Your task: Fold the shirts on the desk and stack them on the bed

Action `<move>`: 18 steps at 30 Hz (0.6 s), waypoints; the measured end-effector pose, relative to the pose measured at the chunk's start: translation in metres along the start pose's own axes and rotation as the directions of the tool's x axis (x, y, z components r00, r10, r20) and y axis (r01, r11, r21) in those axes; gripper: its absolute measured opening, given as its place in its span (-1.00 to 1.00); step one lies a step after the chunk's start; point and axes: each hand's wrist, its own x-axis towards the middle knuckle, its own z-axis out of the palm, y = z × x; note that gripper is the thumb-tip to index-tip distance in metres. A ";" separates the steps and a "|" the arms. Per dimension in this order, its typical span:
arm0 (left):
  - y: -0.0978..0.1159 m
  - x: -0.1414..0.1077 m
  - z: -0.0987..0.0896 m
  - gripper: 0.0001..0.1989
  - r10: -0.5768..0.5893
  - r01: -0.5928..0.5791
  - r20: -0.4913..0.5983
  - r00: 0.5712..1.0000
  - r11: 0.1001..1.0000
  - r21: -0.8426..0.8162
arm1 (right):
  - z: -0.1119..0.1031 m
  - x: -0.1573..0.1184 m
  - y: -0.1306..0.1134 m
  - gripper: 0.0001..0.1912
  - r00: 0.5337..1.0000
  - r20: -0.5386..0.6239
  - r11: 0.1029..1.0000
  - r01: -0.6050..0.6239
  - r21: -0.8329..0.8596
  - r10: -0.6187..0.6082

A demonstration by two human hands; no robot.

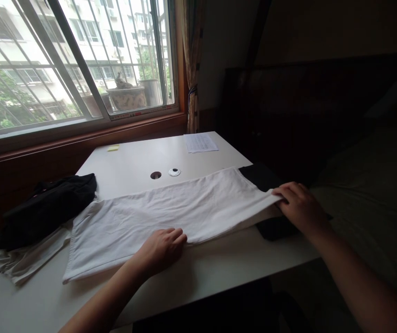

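Observation:
A long white garment (164, 210) lies stretched across the white table, its left end looking slightly gathered; I cannot tell its exact kind. My left hand (166, 245) rests at the middle of its near edge, fingers curled down onto the cloth and fingertips hidden. At the right end, my right hand (297, 203) pinches a corner between thumb and fingers, lifting that edge a little off the table. Beneath this raised end lies a dark cloth (276, 229), partly covered.
A heap of black clothing (49, 206) sits at the left, with a pale cloth (34, 256) under it. Toward the back of the table (139, 162) are printed papers (201, 142), a yellow note (113, 148), a round hole (156, 175) and a white ring-shaped cover (174, 172).

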 end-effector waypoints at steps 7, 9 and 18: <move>-0.013 -0.014 -0.017 -0.88 -0.040 0.041 0.042 0.998 0.999 -0.026 | 0.006 0.000 0.004 -0.85 0.964 0.031 0.856 -0.250 0.453 0.265; -0.032 -0.026 -0.025 -0.85 -0.117 0.118 0.025 0.993 0.992 -0.038 | 0.007 -0.004 0.006 -0.92 0.918 0.140 0.676 -0.371 0.637 0.371; -0.137 -0.171 -0.066 -0.53 -0.620 0.658 -0.240 0.747 0.741 0.135 | 0.012 -0.024 0.015 -0.89 0.675 0.580 0.013 -0.657 0.754 0.456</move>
